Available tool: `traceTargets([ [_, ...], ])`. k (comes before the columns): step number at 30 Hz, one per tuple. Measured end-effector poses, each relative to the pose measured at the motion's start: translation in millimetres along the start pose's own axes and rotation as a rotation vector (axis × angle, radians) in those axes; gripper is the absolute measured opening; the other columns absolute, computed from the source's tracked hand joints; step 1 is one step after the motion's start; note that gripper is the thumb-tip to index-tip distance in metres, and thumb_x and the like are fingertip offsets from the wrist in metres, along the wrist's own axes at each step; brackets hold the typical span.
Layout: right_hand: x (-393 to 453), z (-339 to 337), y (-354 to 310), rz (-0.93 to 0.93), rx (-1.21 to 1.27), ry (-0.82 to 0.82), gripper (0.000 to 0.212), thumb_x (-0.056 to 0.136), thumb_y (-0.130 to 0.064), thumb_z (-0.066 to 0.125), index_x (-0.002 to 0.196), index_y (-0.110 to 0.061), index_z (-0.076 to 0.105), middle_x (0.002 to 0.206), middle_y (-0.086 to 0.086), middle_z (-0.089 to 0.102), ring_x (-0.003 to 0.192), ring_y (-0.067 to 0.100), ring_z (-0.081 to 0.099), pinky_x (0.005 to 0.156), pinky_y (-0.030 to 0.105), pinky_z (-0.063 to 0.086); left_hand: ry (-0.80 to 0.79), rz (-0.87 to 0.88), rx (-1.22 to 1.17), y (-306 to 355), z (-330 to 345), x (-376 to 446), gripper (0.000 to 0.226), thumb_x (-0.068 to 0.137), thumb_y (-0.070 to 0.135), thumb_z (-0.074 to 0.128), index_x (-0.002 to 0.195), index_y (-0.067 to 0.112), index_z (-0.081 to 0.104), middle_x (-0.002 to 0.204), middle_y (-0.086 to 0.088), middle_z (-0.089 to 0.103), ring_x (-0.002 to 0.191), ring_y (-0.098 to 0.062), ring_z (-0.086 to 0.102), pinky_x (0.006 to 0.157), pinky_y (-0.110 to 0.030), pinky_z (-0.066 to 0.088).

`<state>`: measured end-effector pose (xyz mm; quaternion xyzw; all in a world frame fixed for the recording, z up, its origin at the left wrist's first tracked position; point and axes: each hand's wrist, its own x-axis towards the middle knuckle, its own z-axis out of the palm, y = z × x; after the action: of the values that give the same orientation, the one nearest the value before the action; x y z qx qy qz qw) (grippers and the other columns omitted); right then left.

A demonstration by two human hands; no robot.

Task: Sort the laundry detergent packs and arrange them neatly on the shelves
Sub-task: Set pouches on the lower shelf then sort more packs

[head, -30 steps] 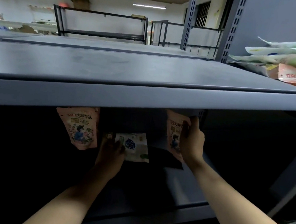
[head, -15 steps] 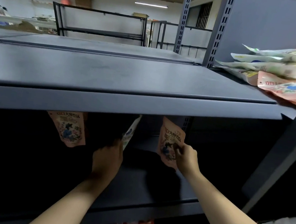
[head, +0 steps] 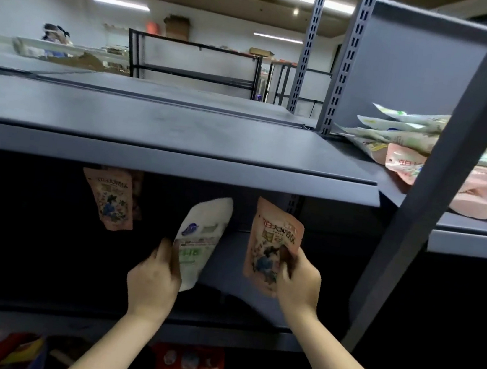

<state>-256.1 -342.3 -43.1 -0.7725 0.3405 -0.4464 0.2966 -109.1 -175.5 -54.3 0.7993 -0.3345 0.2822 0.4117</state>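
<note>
Far left on the middle shelf (head: pixel 248 281), a pink detergent pouch (head: pixel 110 199) stands upright by itself, well apart from your hands. Your left hand (head: pixel 153 285) grips a white detergent pouch (head: pixel 199 237) by its lower edge, tilted rightward, and just right of it your right hand (head: pixel 300 284) pinches a second pink pouch (head: pixel 271 247) upright above the shelf. On the upper shelf (head: pixel 463 224) at far right lies a loose pile of detergent packs (head: pixel 420 152).
</note>
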Motion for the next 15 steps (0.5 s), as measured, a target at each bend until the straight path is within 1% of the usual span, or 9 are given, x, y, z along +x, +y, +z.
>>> traceTargets([
  [3,-11,-12,-9,0.018,0.005,0.007,0.034,0.093,-0.012,0.052,0.124,-0.024,0.060,0.097,-0.013,0.066,0.090,0.011,0.065,0.076,0.029,0.057,0.003,0.049,-0.012,12,-11,-9,0.039,0.088,0.020,0.035,0.081,-0.008,0.060,0.055,-0.013,0.060,0.038,-0.029,0.057,0.030,-0.027,0.040],
  [5,-19,-22,-15,0.010,0.022,0.037,0.037,0.093,-0.010,0.051,0.126,-0.024,0.060,0.100,-0.008,0.069,0.090,0.012,0.066,0.077,0.032,0.057,0.026,0.071,-0.027,19,-18,-13,0.041,0.092,0.023,0.034,0.082,-0.009,0.060,0.055,-0.014,0.061,0.039,-0.029,0.058,0.031,-0.028,0.041],
  [7,-26,-34,-20,-0.054,0.025,0.125,0.036,0.090,-0.004,0.054,0.122,-0.015,0.063,0.099,0.002,0.072,0.088,0.019,0.068,0.074,0.037,0.057,0.050,0.097,-0.050,26,-25,-17,0.050,0.098,0.030,0.031,0.082,-0.008,0.059,0.056,-0.014,0.062,0.038,-0.028,0.058,0.031,-0.027,0.040],
  [9,-33,-47,-28,-0.106,0.018,0.205,0.037,0.085,0.003,0.056,0.118,-0.011,0.066,0.098,0.006,0.072,0.086,0.022,0.068,0.072,0.038,0.057,0.067,0.109,-0.069,35,-31,-20,0.047,0.096,0.027,0.034,0.081,-0.009,0.059,0.055,-0.015,0.062,0.037,-0.029,0.058,0.031,-0.027,0.040],
  [12,-47,-68,-35,-0.129,0.032,0.257,0.046,0.080,0.007,0.057,0.119,-0.015,0.066,0.100,-0.001,0.071,0.087,0.015,0.067,0.073,0.031,0.056,0.098,0.119,-0.109,53,-40,-25,0.039,0.092,0.019,0.036,0.075,-0.010,0.056,0.051,-0.016,0.058,0.032,-0.029,0.053,0.033,-0.025,0.038],
  [15,-57,-94,-35,-0.181,0.044,0.340,0.034,0.082,0.003,0.063,0.114,-0.009,0.067,0.093,-0.002,0.071,0.082,0.015,0.068,0.068,0.018,0.052,0.114,0.142,-0.161,76,-48,-32,0.037,0.092,0.016,0.037,0.075,-0.010,0.056,0.049,-0.014,0.056,0.029,-0.026,0.049,0.036,-0.020,0.034],
])
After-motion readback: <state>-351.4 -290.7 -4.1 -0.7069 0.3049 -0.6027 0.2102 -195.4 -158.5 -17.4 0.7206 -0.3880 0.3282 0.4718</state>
